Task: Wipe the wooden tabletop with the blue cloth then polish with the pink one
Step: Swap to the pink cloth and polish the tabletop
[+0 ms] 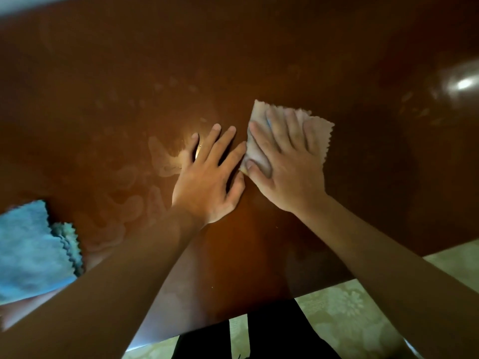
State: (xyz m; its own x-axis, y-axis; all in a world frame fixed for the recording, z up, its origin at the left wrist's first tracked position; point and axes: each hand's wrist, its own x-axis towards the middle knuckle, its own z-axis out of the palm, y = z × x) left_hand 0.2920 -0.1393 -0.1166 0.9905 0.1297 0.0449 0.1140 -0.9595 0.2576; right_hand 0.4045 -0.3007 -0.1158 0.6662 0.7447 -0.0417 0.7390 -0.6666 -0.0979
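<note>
A glossy dark-brown wooden tabletop fills most of the view, marked with pale smears and fingerprints near its middle. My right hand lies flat, fingers spread, on the folded pink cloth, pressing it to the wood right of centre. My left hand rests flat on the bare wood just left of that cloth, fingers apart, its little finger touching the cloth's edge. The blue cloth lies folded at the table's near left edge, apart from both hands.
The table's near edge runs diagonally across the lower right, with pale patterned floor beyond it. My dark trouser legs show below the edge. A bright light reflection sits at the far right.
</note>
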